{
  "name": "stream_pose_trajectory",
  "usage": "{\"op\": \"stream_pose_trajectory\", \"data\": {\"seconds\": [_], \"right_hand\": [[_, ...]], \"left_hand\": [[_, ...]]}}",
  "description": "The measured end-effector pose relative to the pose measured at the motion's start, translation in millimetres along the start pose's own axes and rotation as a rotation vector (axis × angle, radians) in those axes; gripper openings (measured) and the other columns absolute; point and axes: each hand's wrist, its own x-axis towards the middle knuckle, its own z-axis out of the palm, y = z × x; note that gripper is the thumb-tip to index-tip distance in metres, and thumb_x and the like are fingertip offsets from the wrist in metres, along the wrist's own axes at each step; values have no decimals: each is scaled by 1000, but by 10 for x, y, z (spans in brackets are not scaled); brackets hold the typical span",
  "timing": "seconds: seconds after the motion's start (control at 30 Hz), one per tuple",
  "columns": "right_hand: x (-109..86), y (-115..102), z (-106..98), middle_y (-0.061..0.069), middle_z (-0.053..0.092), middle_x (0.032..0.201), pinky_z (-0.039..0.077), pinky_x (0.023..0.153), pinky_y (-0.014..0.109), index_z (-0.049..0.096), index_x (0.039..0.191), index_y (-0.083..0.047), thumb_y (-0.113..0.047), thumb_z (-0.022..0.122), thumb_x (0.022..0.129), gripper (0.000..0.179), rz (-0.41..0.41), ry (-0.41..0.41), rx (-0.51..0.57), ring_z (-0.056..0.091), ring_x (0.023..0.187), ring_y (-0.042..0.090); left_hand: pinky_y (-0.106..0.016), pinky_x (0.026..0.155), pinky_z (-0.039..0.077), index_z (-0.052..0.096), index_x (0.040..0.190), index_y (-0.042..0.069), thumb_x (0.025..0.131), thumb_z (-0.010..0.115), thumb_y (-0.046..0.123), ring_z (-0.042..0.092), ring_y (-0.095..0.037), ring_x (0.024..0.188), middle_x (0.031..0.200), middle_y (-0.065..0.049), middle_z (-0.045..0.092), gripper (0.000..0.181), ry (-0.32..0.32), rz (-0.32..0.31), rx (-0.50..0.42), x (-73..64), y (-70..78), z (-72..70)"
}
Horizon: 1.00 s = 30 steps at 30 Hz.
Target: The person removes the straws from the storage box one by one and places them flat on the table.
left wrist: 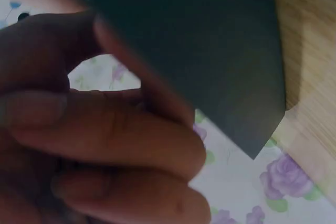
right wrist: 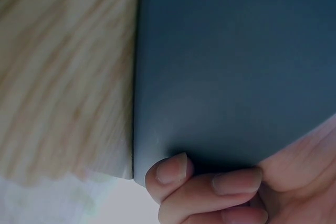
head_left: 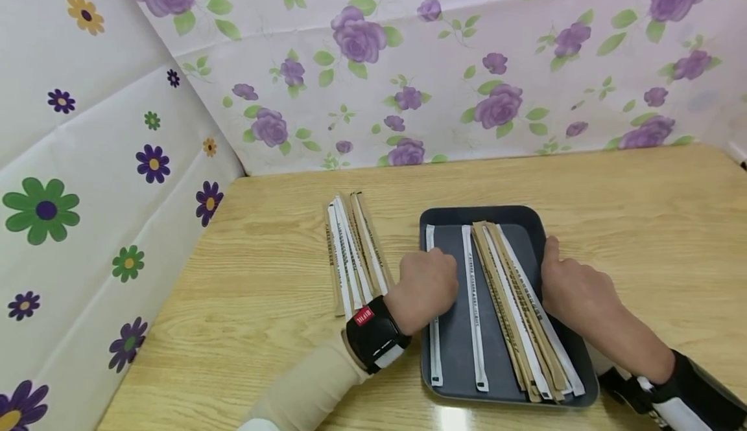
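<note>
My left hand (head_left: 425,288) is over the left side of a dark grey tray (head_left: 455,389). Its curled fingers (left wrist: 115,135) are at the left rim, around a white paper-wrapped straw (head_left: 435,353) lying lengthwise inside. The hand hides that straw's middle, and the wall hides the fingertips in the left wrist view. On the opposite side, my right hand (head_left: 578,288) grips the right rim, thumb on top, fingers curled against the outer wall. Another white wrapped straw (head_left: 475,314) lies mid-tray. Beside it, a bundle of white and brown wrapped straws (head_left: 516,308) slants across the right half.
Left of the tray, a fanned pile of white and brown wrapped straws (head_left: 349,249) lies on the wooden table (head_left: 262,275), its lower end behind the left wrist. A purple-flowered cloth (head_left: 362,94) hangs along the back, and a white flower-print cloth (head_left: 105,178) borders the left.
</note>
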Motion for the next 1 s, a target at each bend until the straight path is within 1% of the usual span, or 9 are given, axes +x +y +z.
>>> {"op": "stream_pose_trajectory", "data": {"seconds": [0.07, 0.13, 0.23, 0.33, 0.47, 0.6, 0.67, 0.83, 1.0], "right_hand": [[4, -9, 0, 14, 50, 51, 35, 33, 35, 21, 131, 25, 0, 54, 78, 66, -3, -2, 0, 44, 39, 21], [5, -17, 3, 13, 50, 50, 35, 32, 35, 22, 130, 25, 1, 54, 78, 66, -10, 3, -3, 44, 38, 21], [6, -17, 9, 13, 49, 49, 35, 32, 35, 22, 130, 25, 1, 54, 78, 66, -19, 11, -10, 43, 37, 21], [8, -13, 9, 13, 48, 49, 35, 31, 35, 23, 130, 25, 1, 54, 78, 65, -22, 20, -18, 43, 37, 21], [-9, -13, 3, 13, 49, 49, 36, 31, 36, 22, 130, 25, 1, 54, 78, 66, -14, 9, -15, 44, 37, 22], [-18, -16, 0, 13, 49, 49, 35, 31, 35, 22, 130, 25, 1, 54, 78, 65, -9, -1, -10, 43, 37, 21], [-19, -16, -1, 12, 48, 49, 35, 31, 35, 22, 130, 26, 1, 54, 78, 65, -9, -3, -10, 43, 37, 21], [-28, -18, 5, 12, 47, 48, 35, 31, 35, 23, 129, 25, 1, 55, 77, 66, -13, 8, -16, 43, 37, 21], [-24, -13, 1, 12, 47, 47, 34, 31, 35, 23, 129, 25, 1, 55, 77, 66, -17, 14, -16, 43, 37, 21]], "left_hand": [[-23, 30, 14, 48, 46, 18, 84, 59, 20, 38, -5, 37, 44, 5, 44, 40, 40, -7, 63, -35, 58, 40], [-24, 33, 6, 46, 44, 21, 82, 60, 19, 33, -3, 38, 43, 8, 39, 41, 73, -6, 136, -58, 106, 74], [-26, 38, 1, 41, 42, 23, 80, 62, 20, 23, -3, 40, 42, 9, 34, 44, 82, -12, 210, -79, 181, 101], [-25, 36, 2, 46, 43, 23, 81, 63, 22, 28, -2, 38, 41, 10, 40, 41, 74, -10, 217, -76, 249, 141], [-24, 31, 10, 54, 47, 23, 82, 62, 22, 43, -6, 37, 44, 9, 50, 35, 61, 35, 175, -65, 283, 203], [-23, 30, 24, 56, 51, 20, 84, 61, 22, 47, -9, 39, 47, 5, 52, 34, -1, 72, 70, -47, 277, 197], [-23, 31, 30, 53, 50, 19, 85, 60, 24, 48, -10, 40, 47, 4, 50, 37, 0, 96, 17, -43, 266, 184], [-22, 29, 25, 35, 44, 19, 84, 59, 23, 38, -8, 36, 43, 5, 30, 47, 72, 125, -87, -38, 209, 104], [-21, 31, 21, 28, 47, 18, 84, 56, 19, 28, -7, 37, 46, 5, 22, 46, 35, 84, -233, -7, 77, -77]]}}
